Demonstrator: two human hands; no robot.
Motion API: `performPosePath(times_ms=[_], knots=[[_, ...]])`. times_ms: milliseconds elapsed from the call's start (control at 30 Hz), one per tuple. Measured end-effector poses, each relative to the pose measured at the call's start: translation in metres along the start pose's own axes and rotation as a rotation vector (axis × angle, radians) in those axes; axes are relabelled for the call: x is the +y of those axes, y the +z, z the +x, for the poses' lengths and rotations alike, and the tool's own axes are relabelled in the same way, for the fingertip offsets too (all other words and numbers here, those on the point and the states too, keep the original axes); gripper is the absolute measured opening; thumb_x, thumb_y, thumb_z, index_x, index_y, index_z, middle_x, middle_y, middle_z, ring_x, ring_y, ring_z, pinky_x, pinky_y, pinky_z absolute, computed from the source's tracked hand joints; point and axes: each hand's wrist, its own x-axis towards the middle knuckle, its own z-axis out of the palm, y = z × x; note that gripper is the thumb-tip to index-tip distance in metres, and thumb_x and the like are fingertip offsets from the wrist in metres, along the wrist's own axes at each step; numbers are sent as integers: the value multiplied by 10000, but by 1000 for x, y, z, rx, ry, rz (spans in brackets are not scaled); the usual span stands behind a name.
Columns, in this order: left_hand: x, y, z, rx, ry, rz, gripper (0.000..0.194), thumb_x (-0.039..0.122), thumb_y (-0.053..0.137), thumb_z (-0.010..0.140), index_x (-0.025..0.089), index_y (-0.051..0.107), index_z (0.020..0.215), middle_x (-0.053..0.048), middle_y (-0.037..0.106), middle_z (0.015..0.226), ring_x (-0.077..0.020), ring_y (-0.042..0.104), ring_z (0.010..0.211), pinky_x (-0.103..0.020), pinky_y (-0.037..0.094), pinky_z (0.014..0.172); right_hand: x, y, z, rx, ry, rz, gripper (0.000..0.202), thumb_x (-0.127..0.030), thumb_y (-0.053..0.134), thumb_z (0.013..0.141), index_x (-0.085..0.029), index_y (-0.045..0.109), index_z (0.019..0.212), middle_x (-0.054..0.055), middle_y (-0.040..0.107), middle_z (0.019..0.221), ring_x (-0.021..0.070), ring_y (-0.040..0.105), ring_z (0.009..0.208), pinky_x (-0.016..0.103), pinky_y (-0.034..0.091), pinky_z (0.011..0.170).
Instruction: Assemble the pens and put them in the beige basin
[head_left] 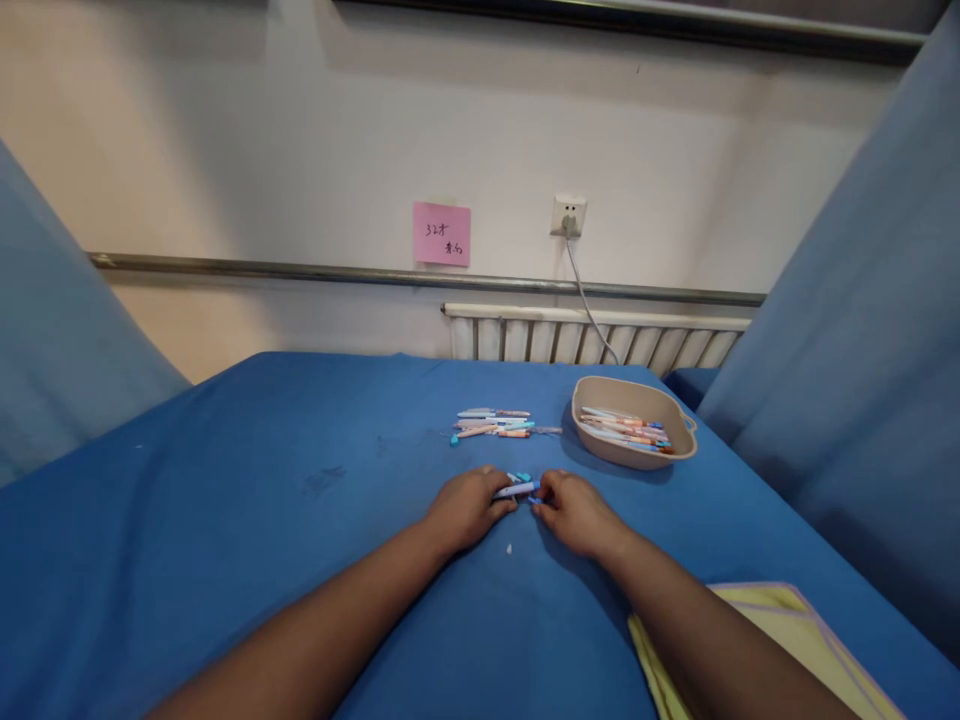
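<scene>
Pale wall (315, 150) at the far side carries a metal rail (300, 269), a pink note (442, 234) and a socket (568, 215) with a cord running down by the radiator (585, 338); blue curtains (832, 260) hang at left and right. Blue cloth (225, 500) covers the counter. A white-and-blue pen (516, 491) lies near the middle, between the two hands and roughly level, its blue end to the right. It appears to be held low so that the surface can steady it, and crosswise so that both hands can reach its ends. Small teal (523, 477) and blue pieces lie close beside it; a small white piece (509, 549) sits nearer. Beyond, a loose group of pens (491, 425) lies mostly crosswise, within easy reach in this inspector's judgement. To its right stands a tan tub (619, 457) holding further pens (630, 430), seemingly to keep them gathered. A yellow cloth (787, 630) lies at near right, partly under the right forearm. Both forearms enter from the near edge and converge, palms largely downward, wrists low. The left hand (466, 508) has thumb and fingers clamped about the pen's left part. The right hand (581, 512) has fingers curled at the blue end; whether they grip it cannot be determined.
</scene>
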Motion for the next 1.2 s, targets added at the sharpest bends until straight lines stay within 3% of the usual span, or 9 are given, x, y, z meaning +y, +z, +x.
performPosePath(times_ms=[200,500,600,833,1033,1200], knots=[[0,-5,-5,-21,83,-30,182,263,507,836,233,635,962,-38,605,889,-187,555,819,-248,383,727,1,5,-1,30,14,105,33,-221,573,745,-203,558,769,-9,595,661,126,504,586,226,293,535],[-6,-2,-3,45,54,-106,208,162,465,779,201,640,886,-22,622,795,-170,551,735,-230,373,662,3,15,1,41,0,333,83,-211,555,756,-199,560,837,-13,600,658,124,525,582,213,353,522],[-9,-1,-1,68,-19,-254,186,242,463,803,172,634,787,-5,598,699,-157,528,664,-222,362,601,3,17,2,31,6,442,116,-203,545,760,-195,578,871,-8,614,677,127,544,595,214,381,528],[-8,-6,1,64,-247,-754,323,449,535,775,133,593,812,52,475,521,-77,372,417,-184,288,425,5,23,7,21,35,593,161,-263,560,749,-190,631,873,1,634,699,133,553,610,233,411,549],[4,-9,-1,80,-275,-944,376,461,628,710,121,580,864,-15,605,703,-48,382,420,-166,286,402,-12,17,5,4,129,1036,280,-397,690,640,-163,565,729,-34,562,555,100,509,494,218,393,488],[8,-7,-2,90,-273,-976,364,429,644,703,118,592,885,-29,622,743,-46,398,426,-167,307,405,-24,5,0,-28,282,1401,295,-356,720,619,-151,561,757,24,627,692,96,542,549,206,389,501]])
